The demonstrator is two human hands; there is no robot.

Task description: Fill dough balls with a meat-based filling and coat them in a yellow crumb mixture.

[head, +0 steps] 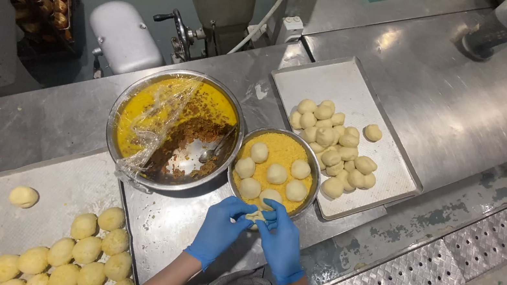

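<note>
The fingers of both gloved hands were closed together around a small piece of dough, which was pinched between them just at the near rim of a small metal bowl. The left hand and the right hand wore blue gloves and touched each other at the fingertips. The small bowl held yellow crumbs and six pale dough balls lying on them. Just to the left of it stood a large metal bowl with yellow mixture, brown filling, a spoon and loose plastic film. To the right lay a flat tray with a heap of uncoated dough balls. On the near left, another tray carried yellow coated balls. All of this rested on a steel surface.
</note>
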